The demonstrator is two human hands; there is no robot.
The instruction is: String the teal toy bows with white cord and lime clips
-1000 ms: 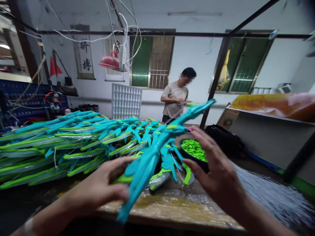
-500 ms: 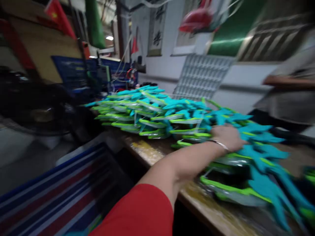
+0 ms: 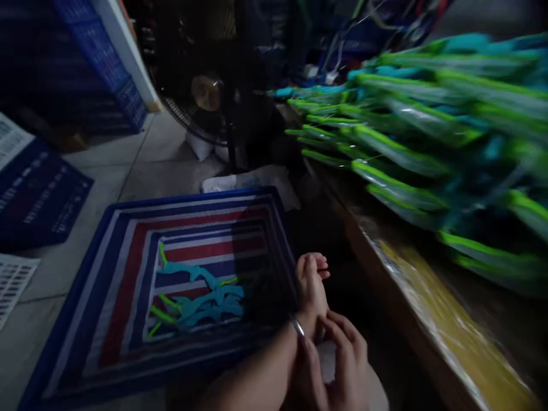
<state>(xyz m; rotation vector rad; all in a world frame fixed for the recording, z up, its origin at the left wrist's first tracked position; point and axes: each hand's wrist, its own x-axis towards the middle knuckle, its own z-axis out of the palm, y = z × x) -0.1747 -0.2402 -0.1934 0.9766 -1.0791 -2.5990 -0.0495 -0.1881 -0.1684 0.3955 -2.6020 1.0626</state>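
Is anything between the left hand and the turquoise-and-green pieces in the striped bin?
Yes: in this view, the striped bin's right rim and shaded inner side lie between the left hand and the turquoise-and-green pieces. Whether the hand is above rim height, I can't tell.

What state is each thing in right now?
Left hand, half open, nothing visible in it.
Bracelet, worn on the left wrist.
Right hand, at the bracelet, seemingly touching it.
Bin, open on top, pieces lying inside.
Pile, heaped on the table.
Fan, upright; spinning or not, cannot tell.
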